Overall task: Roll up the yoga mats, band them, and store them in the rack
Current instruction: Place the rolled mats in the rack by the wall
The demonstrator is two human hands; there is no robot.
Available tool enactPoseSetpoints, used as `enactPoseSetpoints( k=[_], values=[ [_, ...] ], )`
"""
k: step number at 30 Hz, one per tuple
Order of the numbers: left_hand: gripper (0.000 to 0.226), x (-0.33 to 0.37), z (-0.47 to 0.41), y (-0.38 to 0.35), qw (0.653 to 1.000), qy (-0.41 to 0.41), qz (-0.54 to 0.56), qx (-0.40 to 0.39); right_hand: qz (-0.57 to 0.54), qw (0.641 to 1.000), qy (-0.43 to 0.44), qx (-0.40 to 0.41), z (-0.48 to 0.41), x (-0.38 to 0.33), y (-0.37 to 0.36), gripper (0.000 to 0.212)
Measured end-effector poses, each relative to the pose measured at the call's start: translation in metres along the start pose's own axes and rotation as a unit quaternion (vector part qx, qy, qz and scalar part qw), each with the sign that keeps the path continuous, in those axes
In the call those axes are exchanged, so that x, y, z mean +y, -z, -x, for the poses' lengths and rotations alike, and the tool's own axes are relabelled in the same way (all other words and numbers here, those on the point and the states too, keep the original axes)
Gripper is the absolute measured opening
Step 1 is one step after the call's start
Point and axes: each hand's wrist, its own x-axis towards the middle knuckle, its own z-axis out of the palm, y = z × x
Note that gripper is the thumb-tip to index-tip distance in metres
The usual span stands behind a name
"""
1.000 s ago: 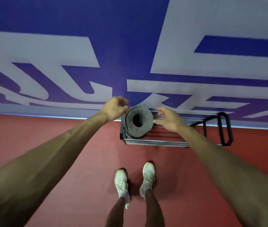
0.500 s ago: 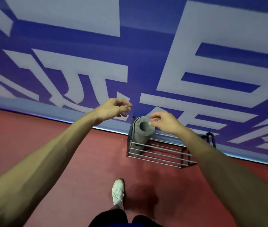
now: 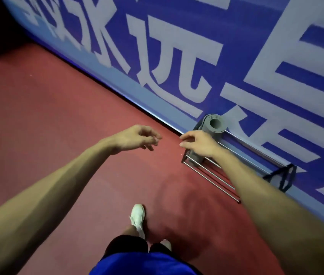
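A rolled grey yoga mat stands upright in the left end of a metal bar rack against the wall. No band shows on the roll. My right hand hovers in front of the mat with loosely curled fingers, holding nothing and covering the roll's lower part. My left hand hangs over the red floor to the left, fingers relaxed and empty.
The rack's black end frame sits at its right end by the blue and white wall banner. Red floor spreads to the left. My white shoe stands below the hands.
Both hands have drawn back from the mat and moved left. The view has turned left, so the rack now sits to the right.
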Motion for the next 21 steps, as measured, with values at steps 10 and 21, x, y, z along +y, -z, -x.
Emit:
enactPoseSetpoints(
  k=[10, 21],
  values=[
    [0.019, -0.159, 0.206, -0.001, 0.969, 0.187, 0.066, 0.144, 0.096, 0.971, 0.099, -0.196, 0.020, -0.100, -0.184, 0.032],
    [0.019, -0.358, 0.513, -0.055, 0.896, 0.282, 0.192, 0.284, 0.195, 0.889, 0.183, -0.371, 0.150, -0.229, -0.484, 0.031]
  ],
)
